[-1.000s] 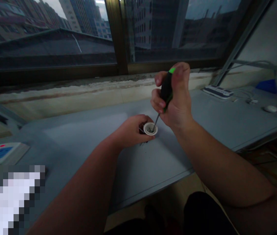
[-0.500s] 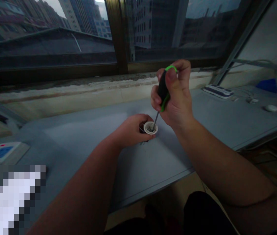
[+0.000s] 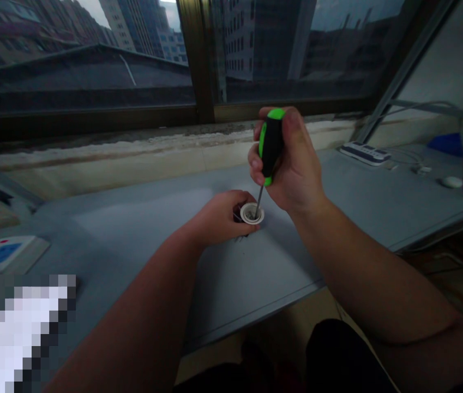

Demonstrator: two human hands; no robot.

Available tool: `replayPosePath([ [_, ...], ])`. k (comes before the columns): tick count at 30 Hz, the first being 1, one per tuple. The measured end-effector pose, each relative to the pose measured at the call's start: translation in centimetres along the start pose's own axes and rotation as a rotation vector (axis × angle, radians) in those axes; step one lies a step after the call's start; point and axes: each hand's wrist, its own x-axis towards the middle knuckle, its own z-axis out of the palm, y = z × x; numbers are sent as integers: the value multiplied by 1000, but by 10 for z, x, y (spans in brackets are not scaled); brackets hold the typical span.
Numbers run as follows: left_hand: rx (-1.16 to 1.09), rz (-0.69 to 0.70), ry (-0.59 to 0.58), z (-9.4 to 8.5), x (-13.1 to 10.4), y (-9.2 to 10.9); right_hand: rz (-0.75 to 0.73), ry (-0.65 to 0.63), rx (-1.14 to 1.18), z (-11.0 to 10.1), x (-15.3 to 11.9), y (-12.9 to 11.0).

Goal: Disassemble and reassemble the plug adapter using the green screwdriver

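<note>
My left hand [image 3: 225, 219] is wrapped round a small white round fitting [image 3: 251, 213] with a cup-shaped opening facing up, held over the grey table. Above it and to the right, my right hand [image 3: 296, 158] grips the black and green handle of a screwdriver [image 3: 272, 144]. The metal shaft slants down and its tip goes into the fitting's opening; the exact contact point is too small to make out. Thin dark wires or prongs show just below my left fingers.
A grey table [image 3: 153, 207] runs below the window. On its left stand a white power strip [image 3: 8, 254] with blue sockets and a pixelated bright object [image 3: 30, 322]. At the right are another power strip [image 3: 365, 153], a white round item [image 3: 452, 182], cables and blue material [image 3: 458, 143].
My right hand has turned, rotating the screwdriver's handle so more green shows, and the handle's top has shifted slightly left. My left hand and the fitting look unmoved.
</note>
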Motion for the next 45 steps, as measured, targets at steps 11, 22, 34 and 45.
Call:
replayPosePath([
  [11, -36, -19, 10, 2, 0, -3, -14, 26, -20, -5, 1, -2],
  [22, 11, 19, 18, 3, 0, -8, 0, 1, 24, -2, -3, -5],
  [34, 2, -3, 12, 3, -1, -6, -19, -4, -85, -2, -4, -8],
  [45, -4, -3, 18, 2, -1, -8, -30, -12, -45, -1, -4, -9],
])
